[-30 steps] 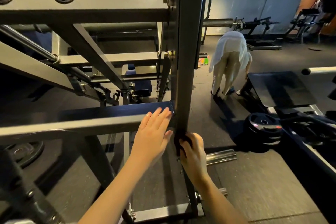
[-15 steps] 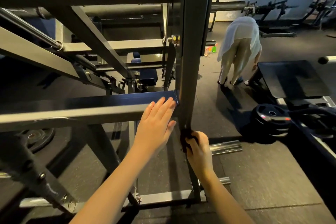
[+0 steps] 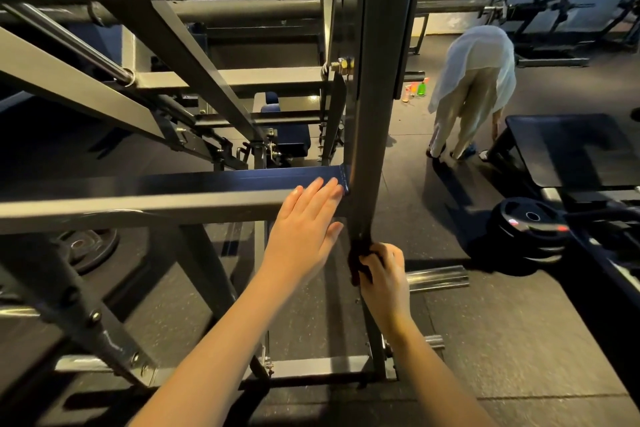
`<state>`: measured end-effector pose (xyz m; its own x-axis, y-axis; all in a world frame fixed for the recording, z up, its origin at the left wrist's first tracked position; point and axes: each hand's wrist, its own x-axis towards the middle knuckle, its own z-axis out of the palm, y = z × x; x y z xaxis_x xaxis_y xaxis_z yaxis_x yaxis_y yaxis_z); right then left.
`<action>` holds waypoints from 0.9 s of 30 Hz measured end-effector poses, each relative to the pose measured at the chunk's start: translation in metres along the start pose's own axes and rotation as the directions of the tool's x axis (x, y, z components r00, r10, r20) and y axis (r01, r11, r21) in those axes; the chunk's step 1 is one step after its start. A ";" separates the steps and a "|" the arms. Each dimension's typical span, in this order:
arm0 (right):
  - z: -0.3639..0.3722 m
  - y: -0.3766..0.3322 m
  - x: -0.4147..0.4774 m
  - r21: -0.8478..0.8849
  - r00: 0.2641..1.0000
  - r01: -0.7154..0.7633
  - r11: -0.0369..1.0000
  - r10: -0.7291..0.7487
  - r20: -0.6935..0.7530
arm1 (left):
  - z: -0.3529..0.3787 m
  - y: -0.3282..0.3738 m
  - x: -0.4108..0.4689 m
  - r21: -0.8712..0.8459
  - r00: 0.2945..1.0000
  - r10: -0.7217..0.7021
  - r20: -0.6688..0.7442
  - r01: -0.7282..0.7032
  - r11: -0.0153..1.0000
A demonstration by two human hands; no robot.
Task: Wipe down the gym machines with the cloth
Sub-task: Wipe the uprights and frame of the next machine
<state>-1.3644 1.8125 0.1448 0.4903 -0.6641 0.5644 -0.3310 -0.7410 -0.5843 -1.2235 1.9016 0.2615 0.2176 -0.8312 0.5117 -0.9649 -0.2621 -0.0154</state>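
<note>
My right hand (image 3: 382,274) curls around the dark cloth (image 3: 356,255) and pinches it against the near face of the upright post (image 3: 377,114). The cloth is bunched under the fingertips, just below the crossbar (image 3: 173,204). My left hand (image 3: 304,229) lies flat on the crossbar end, fingers straight and close together, thumb apart. Weight plates (image 3: 530,229) sit on the floor to the right.

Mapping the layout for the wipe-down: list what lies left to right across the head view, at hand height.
Floor weight plate → left hand on the crossbar → cloth on the upright post → right hand gripping it → stack of weight plates.
</note>
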 end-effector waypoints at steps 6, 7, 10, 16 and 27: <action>-0.034 -0.034 0.059 -0.002 0.958 0.246 0.969 -0.243 -0.154 | 0.001 0.001 0.001 -0.025 0.999 0.007 -0.039 -0.008 1.000; -0.034 -0.032 0.063 -0.021 0.944 0.273 0.962 -0.272 -0.186 | 0.002 0.001 0.001 -0.028 0.999 0.005 -0.042 -0.006 1.000; -0.013 -0.017 0.029 0.010 0.990 0.083 0.997 -0.081 -0.115 | 0.001 0.001 0.001 -0.019 1.000 -0.007 -0.012 0.007 1.000; -0.008 -0.002 0.009 0.014 0.998 0.046 0.999 -0.047 0.032 | -0.001 0.002 -0.001 -0.025 0.999 -0.028 0.024 0.028 0.999; -0.001 0.020 -0.012 -0.011 0.994 0.031 0.999 -0.030 0.107 | -0.001 0.004 0.000 0.006 0.999 -0.029 0.022 0.029 1.000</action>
<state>-1.3776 1.8055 0.1265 0.5838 -0.6271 0.5157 -0.3242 -0.7624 -0.5600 -1.2281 1.9014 0.2622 0.2485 -0.8339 0.4928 -0.9574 -0.2887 -0.0059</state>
